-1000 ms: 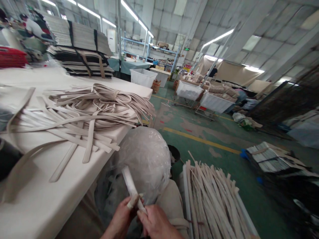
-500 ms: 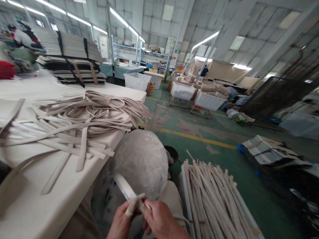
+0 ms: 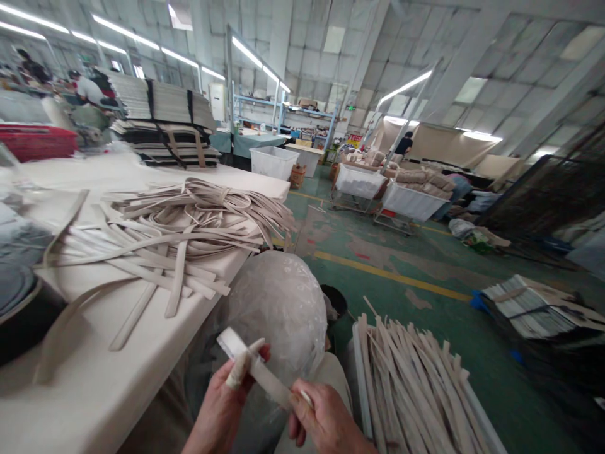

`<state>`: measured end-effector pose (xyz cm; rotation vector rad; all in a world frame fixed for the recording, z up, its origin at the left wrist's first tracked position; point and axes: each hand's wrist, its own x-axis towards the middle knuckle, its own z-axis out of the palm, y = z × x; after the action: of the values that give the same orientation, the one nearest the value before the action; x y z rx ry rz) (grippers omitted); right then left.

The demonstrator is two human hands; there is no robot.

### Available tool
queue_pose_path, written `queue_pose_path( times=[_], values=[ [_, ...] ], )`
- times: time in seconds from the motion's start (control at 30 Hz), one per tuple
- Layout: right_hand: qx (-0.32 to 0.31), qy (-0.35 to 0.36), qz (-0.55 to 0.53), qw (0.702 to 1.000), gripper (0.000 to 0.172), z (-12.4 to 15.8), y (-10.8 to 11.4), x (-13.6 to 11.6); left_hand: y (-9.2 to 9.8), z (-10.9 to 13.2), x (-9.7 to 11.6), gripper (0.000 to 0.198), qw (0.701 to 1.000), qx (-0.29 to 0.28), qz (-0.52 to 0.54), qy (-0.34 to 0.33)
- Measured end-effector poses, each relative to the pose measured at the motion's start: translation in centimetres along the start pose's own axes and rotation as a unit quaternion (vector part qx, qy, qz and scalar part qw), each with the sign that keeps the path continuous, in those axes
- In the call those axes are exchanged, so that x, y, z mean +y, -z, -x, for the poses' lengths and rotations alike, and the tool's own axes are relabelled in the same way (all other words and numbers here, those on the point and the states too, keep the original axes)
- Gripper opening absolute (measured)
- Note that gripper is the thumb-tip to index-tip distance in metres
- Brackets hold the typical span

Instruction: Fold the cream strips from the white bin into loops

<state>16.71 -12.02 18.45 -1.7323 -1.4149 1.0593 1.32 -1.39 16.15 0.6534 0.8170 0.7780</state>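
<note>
A beige fabric strap (image 3: 273, 383) runs slanting between my two hands, its pale folded end sticking out past the left one. My left hand (image 3: 225, 398) pinches the strap near that end, with whitish covers on the thumb and a finger. Lower down, my right hand (image 3: 326, 413) grips the strap's other visible part, and a small pale tip shows at its fingers. Just beyond both hands stands a rounded, clear plastic bag (image 3: 278, 309). A loose pile of similar straps (image 3: 189, 221) lies on the table to the left.
The white-topped table (image 3: 155, 372) fills the left side. At my right stands a bin (image 3: 362, 378) packed with long straps. Bundled stacks (image 3: 174, 116) sit at the table's back. White carts (image 3: 411, 200) stand farther off on the green floor, and people are in the background.
My hands have moved apart, so a length of strap now shows between them. The view has turned somewhat left, bringing a dark round container onto the left edge.
</note>
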Motion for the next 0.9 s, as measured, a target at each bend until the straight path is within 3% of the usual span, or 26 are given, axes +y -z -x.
queue_pose_path(
  times=[0.1,0.23,0.3,0.43,0.5,0.63,0.8,0.9],
  values=[
    [-0.002,-0.016,0.022,1.000,0.059,0.0,0.3,-0.3,-0.1,0.1,-0.2,0.063,1.000,-0.011,0.005,0.015],
    [0.035,0.002,0.056,0.998,0.053,-0.6,0.2,-1.2,-0.9,0.9,-1.8,0.060,0.994,-0.098,-0.018,0.036],
    [0.033,0.001,0.047,0.998,0.052,-0.6,0.4,-1.3,-0.8,0.5,-1.2,0.060,0.996,-0.082,-0.017,0.025],
    [0.006,-0.026,0.038,0.999,0.050,0.1,0.9,-0.9,0.0,-0.6,0.7,0.063,1.000,0.016,0.009,0.001],
    [0.022,-0.026,0.059,0.998,0.047,0.0,0.7,-1.0,-0.2,-0.5,0.4,0.064,1.000,-0.004,-0.002,0.019],
    [0.056,-0.002,0.082,0.995,0.047,-0.9,0.3,-1.5,-1.3,0.4,-1.1,0.064,0.994,-0.100,-0.028,0.045],
    [0.015,-0.034,0.061,0.997,0.047,-0.6,0.7,-0.9,-0.4,-0.4,0.5,0.066,0.999,0.000,-0.030,0.017],
    [0.016,-0.048,0.047,0.998,0.045,-0.5,0.2,-0.9,-0.3,-0.4,0.2,0.067,0.999,-0.017,-0.031,0.030]
  ],
)
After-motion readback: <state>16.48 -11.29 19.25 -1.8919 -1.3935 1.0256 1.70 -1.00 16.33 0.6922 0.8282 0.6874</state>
